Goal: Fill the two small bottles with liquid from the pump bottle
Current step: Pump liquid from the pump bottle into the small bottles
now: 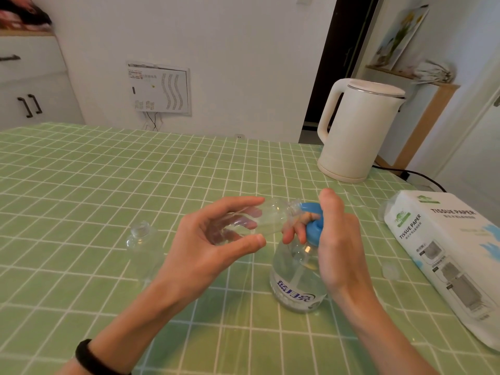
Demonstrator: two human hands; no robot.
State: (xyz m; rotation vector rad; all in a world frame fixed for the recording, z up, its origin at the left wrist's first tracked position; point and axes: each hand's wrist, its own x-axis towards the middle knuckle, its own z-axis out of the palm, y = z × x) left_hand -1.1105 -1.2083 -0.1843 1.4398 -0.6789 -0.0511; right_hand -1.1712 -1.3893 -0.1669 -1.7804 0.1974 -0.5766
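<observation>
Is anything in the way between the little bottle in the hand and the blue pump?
No, nothing visible is. The left hand holds the little bottle tipped sideways, with its mouth right at the blue pump spout. The right hand grips the pump, and its fingers curl below the spout.

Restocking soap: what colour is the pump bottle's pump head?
Blue pump head, seen in the head view.

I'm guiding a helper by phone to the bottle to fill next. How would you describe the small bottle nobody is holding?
On the green checked tablecloth, look left of the left hand. There the small clear bottle stands upright and untouched; its twin lies sideways in that hand at the blue-topped pump bottle.
</observation>
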